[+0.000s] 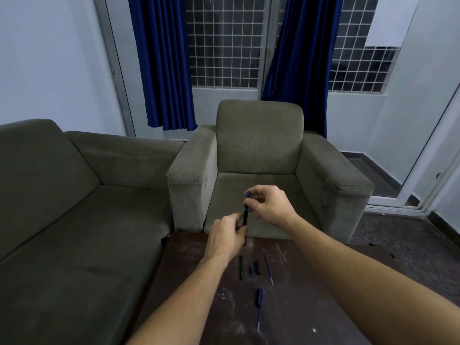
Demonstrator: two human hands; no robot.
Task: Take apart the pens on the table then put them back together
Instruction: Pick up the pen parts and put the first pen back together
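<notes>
I hold one pen (246,215) upright above the table (311,282): my left hand (227,236) pinches its lower end, my right hand (270,204) its blue top. Separated pen parts (254,268) lie on the tabletop below.

Under my hands I see a dark brown wooden table (311,282), its finish dull, scratched and marked with pale spots. The black and blue pen (246,215) between my fingers looks like smooth plastic. Beyond my hands, the grey-green armchair (258,145) has rough, matt cloth, and the blue curtains (164,66) look slightly shiny.
</notes>
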